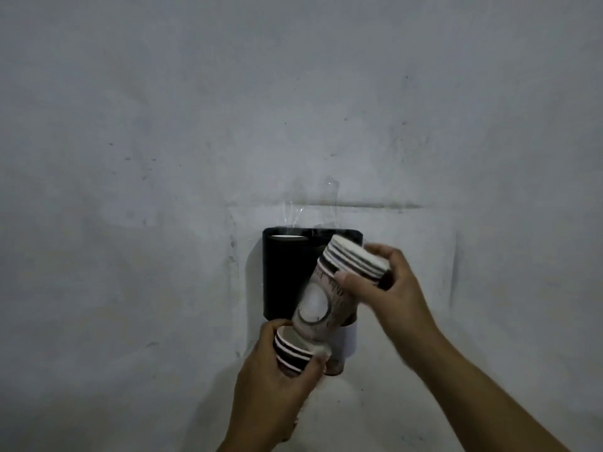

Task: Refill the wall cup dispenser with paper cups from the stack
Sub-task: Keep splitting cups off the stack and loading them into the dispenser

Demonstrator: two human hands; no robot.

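Both hands grip cups. Right hand (388, 282) curls round the rim end of a nested stack of paper cups (329, 285), thumb across its side, fingers over the striped rims at the top. Left hand (277, 363) holds a shorter bundle of cups (292, 352) lower down, fingers wrapped under its rims; the base of the upper stack points into the mouth of that bundle and seems to sit just inside it, though blur makes the contact hard to judge.

The stack's long axis runs tilted, rims up and to the right, base down and to the left. It lies directly in front of the black wall dispenser (280, 278), covering its right half. In the left opening at the top, a white cup rim (287, 237) shows. The right opening sits just behind the stack's rims, so the right hand is the nearer one to it. A pale cup (346, 340) hangs below the dispenser's right side.

Clear plastic film (310, 203) rises on the grey wall (163, 125) above the dispenser, and could snag a stack lifted to the top.
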